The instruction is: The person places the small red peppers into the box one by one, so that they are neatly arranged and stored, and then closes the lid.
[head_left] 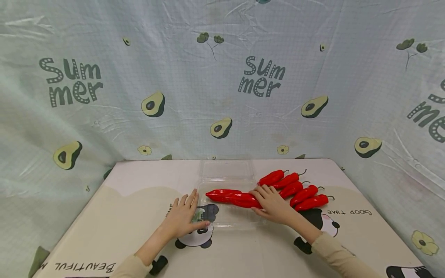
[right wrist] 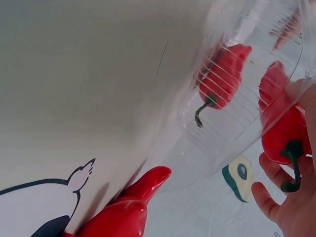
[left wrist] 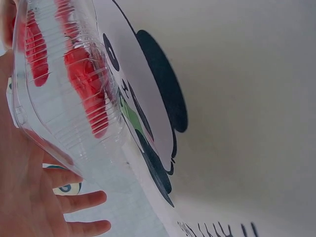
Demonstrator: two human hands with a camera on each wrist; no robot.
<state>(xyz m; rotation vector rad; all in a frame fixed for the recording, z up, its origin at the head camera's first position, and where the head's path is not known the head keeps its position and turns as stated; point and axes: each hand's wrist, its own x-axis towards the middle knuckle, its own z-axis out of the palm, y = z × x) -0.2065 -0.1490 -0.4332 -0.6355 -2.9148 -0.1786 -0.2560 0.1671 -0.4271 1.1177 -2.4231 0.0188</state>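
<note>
A clear plastic clamshell box [head_left: 229, 220] lies on the table with its lid [head_left: 226, 170] laid back. Inside it is a red chili pepper [head_left: 219, 194], which shows through the ribbed wall in the right wrist view. My right hand [head_left: 272, 204] holds a second red chili pepper [right wrist: 284, 131] over the box, its green stem [right wrist: 294, 170] toward the wrist. At the box's left side, my left hand [head_left: 180, 216] rests with fingers straight and spread, the thumb along the near left corner. Both peppers appear through the plastic in the left wrist view.
Several more red chili peppers [head_left: 313, 202] lie in a slanted row right of the box, stems pointing right. The tabletop [head_left: 139, 216] carries printed pandas and lettering. A pale curtain [head_left: 187, 85] with avocado prints hangs behind and at the sides.
</note>
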